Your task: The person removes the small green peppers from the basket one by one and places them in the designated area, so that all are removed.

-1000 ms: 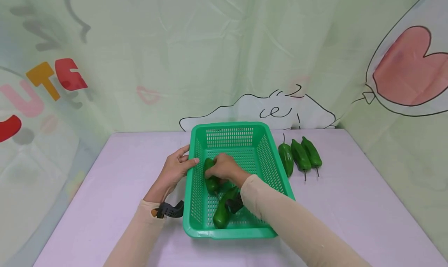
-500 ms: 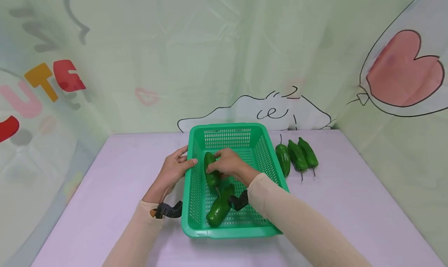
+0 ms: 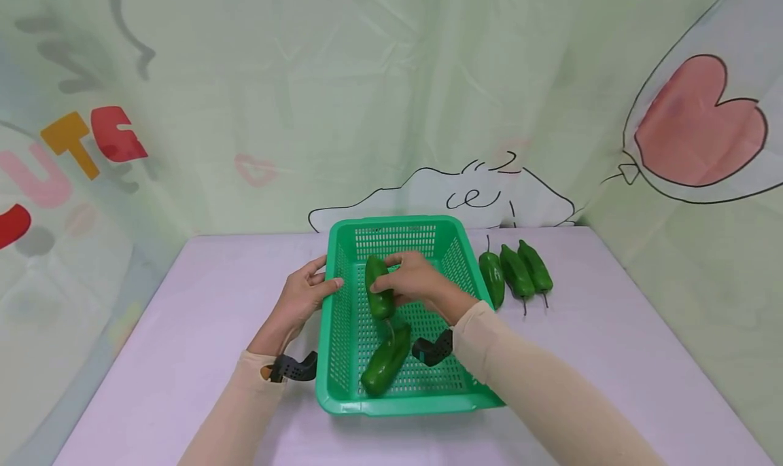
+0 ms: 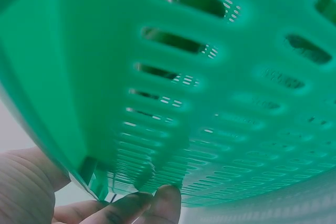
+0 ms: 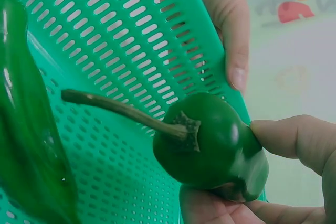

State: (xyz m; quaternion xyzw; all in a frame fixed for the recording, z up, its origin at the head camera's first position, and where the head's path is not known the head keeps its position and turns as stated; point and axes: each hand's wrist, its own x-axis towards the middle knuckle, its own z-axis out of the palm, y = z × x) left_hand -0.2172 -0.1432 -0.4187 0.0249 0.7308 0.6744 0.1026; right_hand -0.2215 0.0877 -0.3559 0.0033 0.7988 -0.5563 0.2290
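A green pepper (image 3: 380, 296) is pinched between the thumb and fingers of my right hand (image 3: 412, 277), over the inside of a green plastic basket (image 3: 391, 406). In the right wrist view the stem end of this pepper (image 5: 210, 140) faces the camera, its long stem curving left. My left hand (image 3: 304, 296) grips the basket's left rim, thumb on top and fingers outside against the slotted wall, as the left wrist view shows of the fingers (image 4: 123, 208). Another green pepper (image 3: 385, 364) lies at the basket's near end, slanted.
Three green peppers (image 3: 516, 272) lie side by side on the pale table (image 3: 587, 357), just right of the basket. Behind the table hangs a printed cloth (image 3: 342, 113), its lower edge at the table's back.
My right hand has lifted the pepper from the basket's left side and drawn it up and to the right. The other pepper shifted slightly; my left hand keeps its grip on the rim.
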